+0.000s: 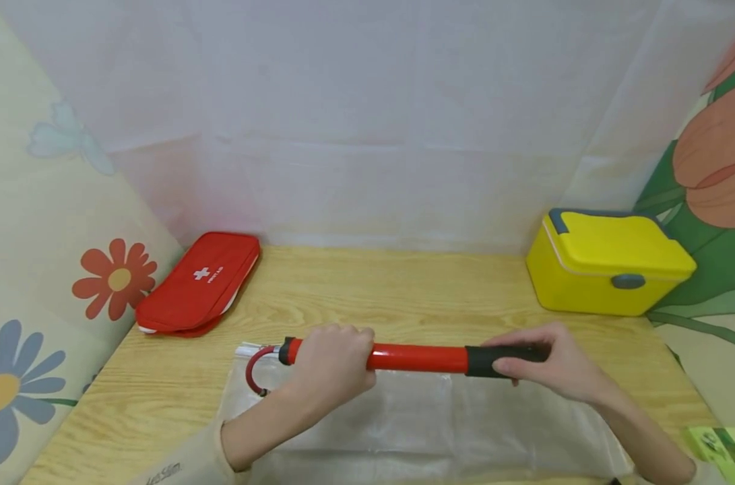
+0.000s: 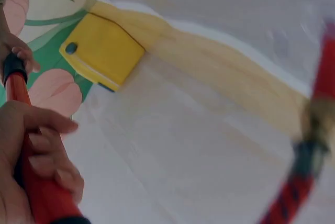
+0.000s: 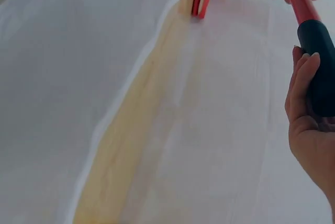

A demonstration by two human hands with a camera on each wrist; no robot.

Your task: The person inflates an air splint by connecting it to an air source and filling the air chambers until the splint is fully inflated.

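Tube [image 1: 418, 358], red, hangs over a plastic sheet [image 1: 403, 417] on the desk [image 1: 373, 283] in the head view, seemingly mid-handling: grasped, not yet set down. Left wrist view: left hand [image 2: 44, 143] curls round it. Right wrist view: right hand [image 3: 303, 109] pinches its black end [image 3: 322, 82].

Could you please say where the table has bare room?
Bare table lies between the red fabric pouch and yellow lidded box. The front is crowded: left hand and right hand hold a red black-ended tube over a translucent plastic sheet.
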